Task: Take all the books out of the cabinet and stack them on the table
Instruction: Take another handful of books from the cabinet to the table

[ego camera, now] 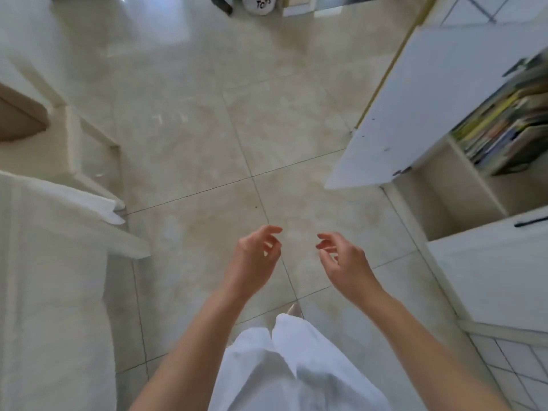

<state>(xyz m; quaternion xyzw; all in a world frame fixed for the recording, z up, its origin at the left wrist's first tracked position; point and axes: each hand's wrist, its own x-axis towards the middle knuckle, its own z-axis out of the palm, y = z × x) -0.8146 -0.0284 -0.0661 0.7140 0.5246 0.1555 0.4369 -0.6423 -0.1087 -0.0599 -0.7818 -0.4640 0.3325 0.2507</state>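
A white cabinet [462,185] stands at the right with one door [430,108] swung open. Inside it, on the upper shelf, several books [504,129] lie in a leaning pile with coloured spines showing; they look blurred. A table covered in white cloth [50,277] fills the left side. My left hand [255,259] and my right hand [344,262] hover over the tiled floor between table and cabinet, fingers loosely curled and apart, holding nothing. Both hands are well short of the books.
A white chair [89,149] stands at the left beyond the table. The cabinet's lower shelf [462,209] looks bare, and a shut door with a dark handle [530,222] sits nearer me. A white bag [258,4] lies on the floor at the far end.
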